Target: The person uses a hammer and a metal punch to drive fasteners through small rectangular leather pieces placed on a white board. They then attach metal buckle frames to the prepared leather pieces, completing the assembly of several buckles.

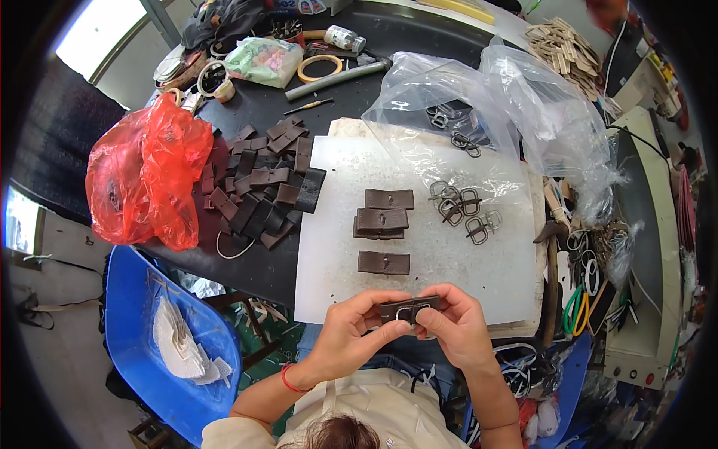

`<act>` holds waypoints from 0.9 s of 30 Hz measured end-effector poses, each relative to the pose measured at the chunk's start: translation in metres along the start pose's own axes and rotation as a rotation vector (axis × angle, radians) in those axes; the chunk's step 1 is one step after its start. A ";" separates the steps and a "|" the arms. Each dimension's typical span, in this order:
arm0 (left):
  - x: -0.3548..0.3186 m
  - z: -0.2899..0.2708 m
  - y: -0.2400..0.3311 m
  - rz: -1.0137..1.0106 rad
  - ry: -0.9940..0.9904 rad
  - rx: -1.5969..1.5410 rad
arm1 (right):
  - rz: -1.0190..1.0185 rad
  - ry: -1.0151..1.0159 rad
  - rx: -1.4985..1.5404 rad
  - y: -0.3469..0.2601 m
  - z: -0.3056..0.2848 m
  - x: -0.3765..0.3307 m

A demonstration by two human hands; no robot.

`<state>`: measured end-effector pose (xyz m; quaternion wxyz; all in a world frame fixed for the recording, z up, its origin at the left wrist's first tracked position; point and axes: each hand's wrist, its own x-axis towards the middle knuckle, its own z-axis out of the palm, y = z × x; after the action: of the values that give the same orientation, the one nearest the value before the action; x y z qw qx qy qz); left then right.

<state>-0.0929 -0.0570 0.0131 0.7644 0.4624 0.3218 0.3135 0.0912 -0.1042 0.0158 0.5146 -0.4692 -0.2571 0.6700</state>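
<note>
My left hand (350, 329) and my right hand (458, 322) grip a dark brown leather strap piece (390, 307) between thumbs and fingers at the board's near edge. A metal buckle (404, 313) sits against this piece, partly covered by my right thumb. Just beyond, a brown leather piece (384, 262) lies on the white board (329, 224). Farther up, more such leather pieces (382, 219) partly overlap; those in view have a small slot in the middle. Several loose metal buckles (452, 206) lie to their right.
Brown and black leather pieces (258, 179) are heaped left of the board, beside a red plastic bag (153, 172). A clear plastic bag (441, 97) with buckles covers the board's far right. Behind lie a metal pipe (336, 80) and tape roll (319, 58). A blue tub (134, 329) stands lower left.
</note>
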 end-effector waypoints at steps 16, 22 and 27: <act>0.006 -0.008 0.023 -0.295 -0.178 -0.212 | -0.556 -0.025 -0.576 -0.011 -0.002 0.000; 0.001 0.010 0.009 0.138 0.047 0.195 | -0.266 0.133 -0.433 -0.010 0.008 -0.008; -0.001 0.007 0.007 0.113 0.103 0.263 | -0.365 0.112 -0.535 -0.002 0.007 -0.009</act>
<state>-0.0890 -0.0586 0.0219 0.6607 0.5594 0.3724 0.3346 0.0858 -0.1107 0.0240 0.4978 -0.5701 -0.4752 0.4487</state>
